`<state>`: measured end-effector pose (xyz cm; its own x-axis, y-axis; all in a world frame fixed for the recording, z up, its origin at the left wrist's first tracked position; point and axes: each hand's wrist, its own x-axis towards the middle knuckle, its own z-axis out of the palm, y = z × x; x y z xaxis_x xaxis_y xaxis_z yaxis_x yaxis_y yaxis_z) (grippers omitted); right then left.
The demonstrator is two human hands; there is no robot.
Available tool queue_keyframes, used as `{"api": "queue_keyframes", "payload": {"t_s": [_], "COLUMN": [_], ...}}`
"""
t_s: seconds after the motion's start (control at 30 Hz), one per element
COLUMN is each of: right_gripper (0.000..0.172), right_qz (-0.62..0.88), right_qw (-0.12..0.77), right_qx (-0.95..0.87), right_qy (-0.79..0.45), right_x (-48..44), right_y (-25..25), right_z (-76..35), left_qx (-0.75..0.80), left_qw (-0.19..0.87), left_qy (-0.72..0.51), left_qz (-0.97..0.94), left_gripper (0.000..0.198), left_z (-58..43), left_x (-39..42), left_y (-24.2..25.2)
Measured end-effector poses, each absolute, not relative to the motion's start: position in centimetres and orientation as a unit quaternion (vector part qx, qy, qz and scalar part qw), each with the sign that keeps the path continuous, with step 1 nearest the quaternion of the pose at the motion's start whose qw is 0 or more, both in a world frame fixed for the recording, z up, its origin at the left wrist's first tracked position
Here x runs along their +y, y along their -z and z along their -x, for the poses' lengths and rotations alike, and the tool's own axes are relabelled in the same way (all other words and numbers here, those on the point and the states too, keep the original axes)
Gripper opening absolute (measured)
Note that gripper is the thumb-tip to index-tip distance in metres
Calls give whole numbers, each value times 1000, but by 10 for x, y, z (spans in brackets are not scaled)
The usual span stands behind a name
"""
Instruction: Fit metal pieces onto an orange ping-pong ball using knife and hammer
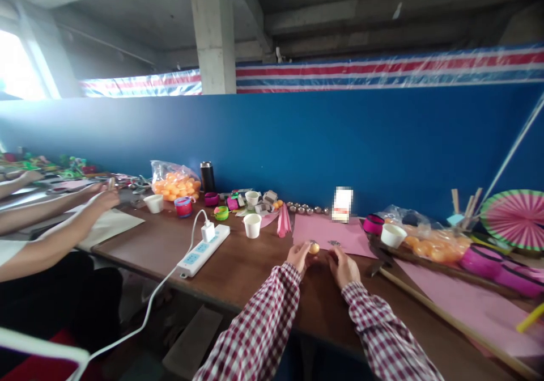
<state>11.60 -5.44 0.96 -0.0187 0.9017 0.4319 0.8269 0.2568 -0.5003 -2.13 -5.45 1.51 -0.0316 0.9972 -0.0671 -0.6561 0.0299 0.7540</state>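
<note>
My left hand point(300, 256) is closed around a small orange-yellow ball point(314, 248) with a shiny top, held just above the brown table near the front edge of the pink paper point(312, 231). To its right, my right hand point(343, 266) has thumb and fingers drawn together at the paper's edge; whatever is between them is too small to make out. A little pile of small metal pieces point(334, 243) lies on the paper just beyond those fingertips. A row of shiny round bells point(306, 208) runs along the back of the paper.
Left of me are a white cup point(252, 225), a power strip point(204, 252) with a trailing cable, and a bag of orange balls point(176, 185). A hammer point(425, 296), another cup point(393, 235) and magenta bands point(482, 259) lie right. A co-worker's arms point(55, 233) reach in at left.
</note>
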Motion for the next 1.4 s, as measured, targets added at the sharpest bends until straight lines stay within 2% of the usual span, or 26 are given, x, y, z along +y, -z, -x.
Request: {"api": "queue_keyframes", "payload": {"t_s": [0.47, 1.4], "right_gripper": [16, 17], "right_qz": [597, 603], "right_qw": [352, 339], "right_qx": [-719, -721], "right_qy": [-49, -36], "right_x": [-53, -58], "right_y": [-7, -11], "right_z": [-116, -115], "left_qx": [316, 327], "left_qw": [647, 643], "left_qy": [-641, -643], "left_qz": [-267, -259], "left_gripper": [27, 18], "left_z": [22, 21], "left_x": [-50, -53], "left_y": [-10, -14]}}
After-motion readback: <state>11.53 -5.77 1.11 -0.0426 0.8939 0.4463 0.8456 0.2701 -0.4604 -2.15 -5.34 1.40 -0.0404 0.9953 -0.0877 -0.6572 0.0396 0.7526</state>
